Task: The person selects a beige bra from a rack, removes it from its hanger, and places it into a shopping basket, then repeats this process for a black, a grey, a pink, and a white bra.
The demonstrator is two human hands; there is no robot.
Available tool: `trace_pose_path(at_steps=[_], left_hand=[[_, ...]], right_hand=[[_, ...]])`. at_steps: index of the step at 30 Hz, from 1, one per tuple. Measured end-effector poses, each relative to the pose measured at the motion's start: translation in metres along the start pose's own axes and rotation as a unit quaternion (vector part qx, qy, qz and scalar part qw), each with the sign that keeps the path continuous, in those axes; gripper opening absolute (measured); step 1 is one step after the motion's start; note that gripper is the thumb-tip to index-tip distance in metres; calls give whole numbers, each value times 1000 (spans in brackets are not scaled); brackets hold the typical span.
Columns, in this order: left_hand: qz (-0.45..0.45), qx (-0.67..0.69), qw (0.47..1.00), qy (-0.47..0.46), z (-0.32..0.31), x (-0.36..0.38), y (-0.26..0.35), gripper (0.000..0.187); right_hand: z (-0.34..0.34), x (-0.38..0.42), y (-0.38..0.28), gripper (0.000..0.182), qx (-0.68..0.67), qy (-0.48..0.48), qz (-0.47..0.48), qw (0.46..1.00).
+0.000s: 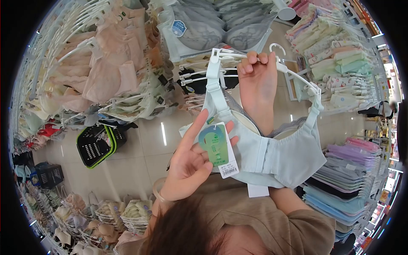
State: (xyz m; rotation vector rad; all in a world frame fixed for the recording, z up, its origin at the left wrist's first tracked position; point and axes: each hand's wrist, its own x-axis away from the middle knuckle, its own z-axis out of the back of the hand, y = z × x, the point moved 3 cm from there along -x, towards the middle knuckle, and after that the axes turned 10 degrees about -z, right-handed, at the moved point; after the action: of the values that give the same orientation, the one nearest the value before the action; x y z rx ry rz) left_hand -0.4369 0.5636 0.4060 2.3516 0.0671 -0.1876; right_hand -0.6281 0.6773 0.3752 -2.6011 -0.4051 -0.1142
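Observation:
My right hand (257,85) is closed round the bar of a white hanger (299,75), its fingers curled over the top. From this hanger hangs a pale mint bra (255,151), its hook-and-eye back band towards me and grey lace showing inside the cups. My left hand (189,159), with a bangle on the wrist, holds the bra's green and white hang tag (217,146). The thumb rests at the tag's edge, two fingertips show past its far side, and the index finger points up. A blank white label (258,190) dangles below the band.
Grey lace bras (225,25) hang straight ahead, peach bras (112,63) on the left. Folded underwear (344,72) and stacked garments (340,187) line the right. A black and green shopping basket (95,146) is at the left above the tiled floor (144,157).

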Motion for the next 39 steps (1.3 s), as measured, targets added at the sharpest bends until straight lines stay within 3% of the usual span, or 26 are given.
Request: trace_pose_path(at_steps=[5, 10, 17, 20, 22, 25, 39], left_hand=[[-13, 4, 1000, -18, -1, 2, -2, 78], [9, -113, 992, 58, 4, 5, -3, 90], [37, -210, 975, 69, 6, 11, -5, 96], [8, -176, 984, 36, 5, 12, -8, 85], [54, -73, 995, 30, 3, 15, -10, 69], [84, -58, 995, -1, -1, 16, -9, 59], [107, -87, 990, -18, 4, 22, -12, 59]], right_hand=[[-3, 0, 0, 36, 4, -10, -4, 1000], [-2, 4, -1, 35, 7, 3, 2, 1000], [2, 15, -8, 34, 0, 15, 16, 1000], [8, 16, -11, 35, -1, 0, 18, 1000], [12, 19, -12, 35, -6, 5, 21, 1000], [15, 23, -12, 34, -8, 11, 25, 1000], [9, 22, -8, 34, -6, 15, 26, 1000]])
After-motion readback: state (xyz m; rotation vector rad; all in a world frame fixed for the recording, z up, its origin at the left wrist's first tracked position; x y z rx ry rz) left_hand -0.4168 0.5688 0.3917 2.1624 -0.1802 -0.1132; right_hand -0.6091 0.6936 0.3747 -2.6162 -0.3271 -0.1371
